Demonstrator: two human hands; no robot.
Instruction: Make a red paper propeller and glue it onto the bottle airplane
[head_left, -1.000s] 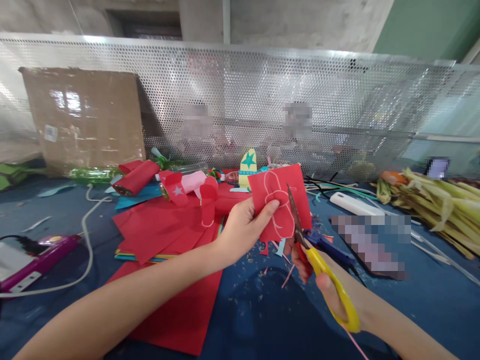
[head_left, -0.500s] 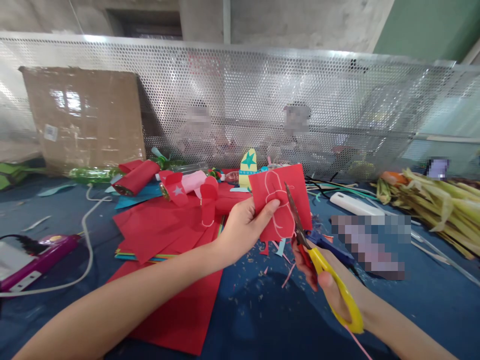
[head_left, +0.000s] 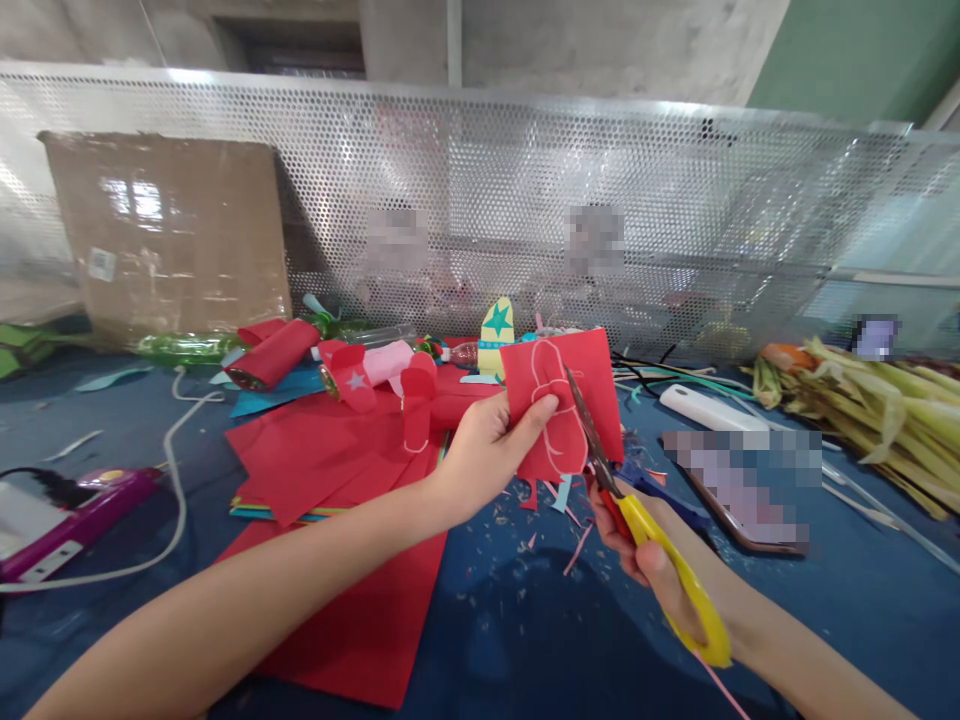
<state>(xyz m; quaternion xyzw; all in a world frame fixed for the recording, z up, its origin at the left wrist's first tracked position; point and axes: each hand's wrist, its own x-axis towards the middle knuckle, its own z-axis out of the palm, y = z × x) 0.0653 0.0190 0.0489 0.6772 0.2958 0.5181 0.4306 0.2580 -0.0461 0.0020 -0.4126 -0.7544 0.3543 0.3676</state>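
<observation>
Between the thumb and fingers of my left hand [head_left: 491, 450] is a piece of red paper [head_left: 551, 440], held upright above the table. Pale lines on it draw a rounded, bow-like outline. My right hand [head_left: 645, 550] grips scissors [head_left: 660, 560] with a yellow handle and dark blades. The blades point up and left, lying at the paper along the right side of the outline. Part of the far handle is hidden by my fingers. Below the paper, small pink and blue scraps [head_left: 561, 493] lie on the blue table.
Red paper sheets [head_left: 315, 450] are piled at left, with red paper rolls [head_left: 281, 352] behind. A purple power strip [head_left: 82, 520] and white cord [head_left: 174, 470] lie far left. At right are a phone [head_left: 739, 500], a white device [head_left: 712, 408] and dried husks [head_left: 862, 420]. A perforated metal panel [head_left: 487, 170] stands behind.
The scissors have shifted slightly against the paper, their blades a little further left and lower. My left hand keeps its hold, almost unmoved.
</observation>
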